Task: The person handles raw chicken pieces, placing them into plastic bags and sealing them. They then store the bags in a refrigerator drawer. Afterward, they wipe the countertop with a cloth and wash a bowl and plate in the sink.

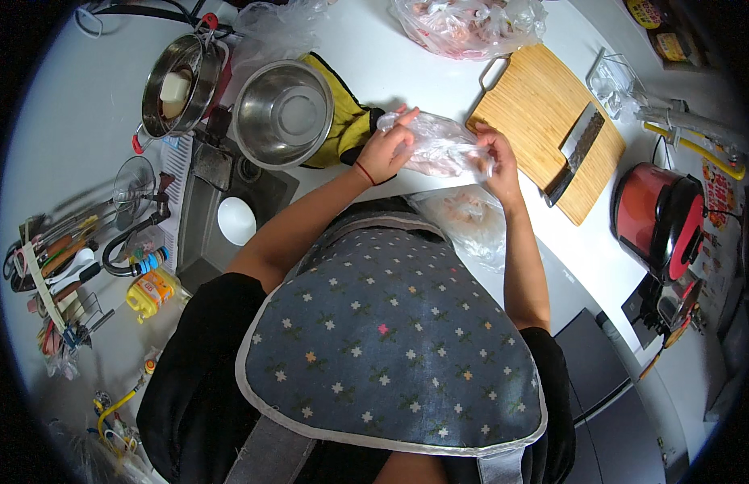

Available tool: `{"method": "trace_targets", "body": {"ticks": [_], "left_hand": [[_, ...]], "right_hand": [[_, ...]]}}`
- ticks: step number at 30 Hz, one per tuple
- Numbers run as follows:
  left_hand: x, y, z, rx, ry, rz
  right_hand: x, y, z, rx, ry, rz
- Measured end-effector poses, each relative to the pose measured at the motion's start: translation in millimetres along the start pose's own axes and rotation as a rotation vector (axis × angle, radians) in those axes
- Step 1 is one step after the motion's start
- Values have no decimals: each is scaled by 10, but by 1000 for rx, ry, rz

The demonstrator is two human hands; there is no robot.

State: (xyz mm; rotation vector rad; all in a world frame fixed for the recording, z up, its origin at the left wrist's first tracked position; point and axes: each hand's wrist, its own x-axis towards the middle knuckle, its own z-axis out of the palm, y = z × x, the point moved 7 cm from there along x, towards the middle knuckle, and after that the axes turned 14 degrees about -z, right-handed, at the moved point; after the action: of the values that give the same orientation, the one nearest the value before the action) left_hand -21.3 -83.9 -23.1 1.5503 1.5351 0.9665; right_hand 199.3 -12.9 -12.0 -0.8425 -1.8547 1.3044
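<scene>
A clear plastic bag (441, 148) with something pale in it lies on the white counter in front of me. My left hand (389, 145) grips the bag's left end, fingers bent into the film. At the opposite end, my right hand (497, 158) pinches the bag's edge, close to the corner of a wooden cutting board (531, 103). Nearer my body, a second clear bag (468, 224) with pale contents sits below my hands. What exactly is in either bag cannot be told through the film.
A cleaver (583, 142) lies on the board. Left are a steel bowl (253, 115) on a yellow cloth (335, 130), a pot (196, 112) and the sink (196, 242) with a white bowl (236, 221). A full plastic bag (471, 27) stands behind; a red cooker (658, 221) stands right.
</scene>
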Motion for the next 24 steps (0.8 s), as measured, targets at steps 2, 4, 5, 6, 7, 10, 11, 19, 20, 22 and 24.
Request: {"method": "trace_targets", "body": {"ticks": [2, 4, 5, 6, 7, 10, 11, 19, 20, 22, 24], "left_hand": [[41, 10, 12, 12, 2, -25], [77, 16, 71, 151, -49, -61], [87, -3, 109, 236, -77, -113], [107, 25, 153, 319, -107, -164], [117, 20, 191, 406, -134, -217], [117, -66, 310, 478, -143, -250], [112, -94, 334, 469, -121, -236], [120, -166, 413, 567, -130, -259], [120, -187, 416, 552, -124, -244], [124, -189, 418, 530, -98, -211], [128, -162, 414, 514, -60, -174]], "right_hand": [[-47, 10, 88, 29, -46, 4], [-88, -59, 165, -229, -71, -170], [-117, -86, 238, -358, -84, -257], [-145, -30, 290, -376, -33, -318], [-147, 37, 348, -431, -28, -306], [-113, 51, 468, -565, 4, -290], [-100, 61, 490, -554, -8, -257], [-119, 131, 535, -586, -57, -216], [-124, 140, 537, -596, -58, -226], [-112, 122, 546, -616, -60, -246], [-82, 19, 556, -634, -84, -269]]}}
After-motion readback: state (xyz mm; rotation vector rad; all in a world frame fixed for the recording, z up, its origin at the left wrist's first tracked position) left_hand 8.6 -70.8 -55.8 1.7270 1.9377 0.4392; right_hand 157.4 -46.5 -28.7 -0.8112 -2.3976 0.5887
